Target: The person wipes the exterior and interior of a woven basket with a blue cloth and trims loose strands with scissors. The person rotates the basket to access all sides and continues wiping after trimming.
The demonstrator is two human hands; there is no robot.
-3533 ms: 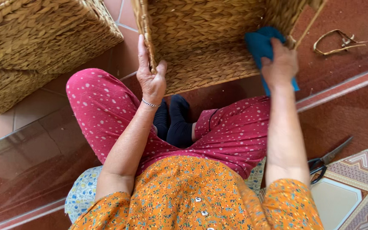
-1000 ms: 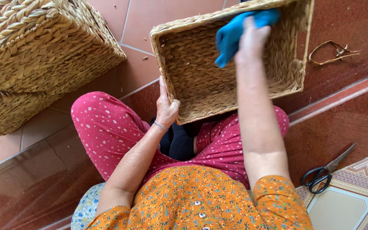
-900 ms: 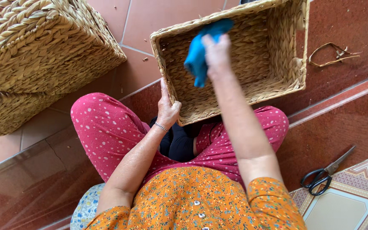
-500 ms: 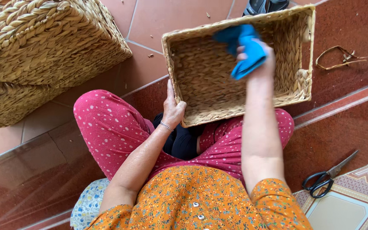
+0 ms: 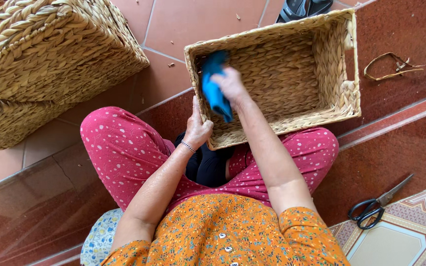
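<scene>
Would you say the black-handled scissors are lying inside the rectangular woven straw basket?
No, the black-handled scissors lie on the floor at lower right, apart from the rectangular woven straw basket.

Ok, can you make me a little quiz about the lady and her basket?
1. True or false: the right hand holds a blue cloth inside the basket.
2. What does the left hand grip?
3. Where do the scissors lie? A) in the basket B) on the floor to the person's right C) on the lap

Key: 1 true. 2 the basket's near rim. 3 B.
</scene>
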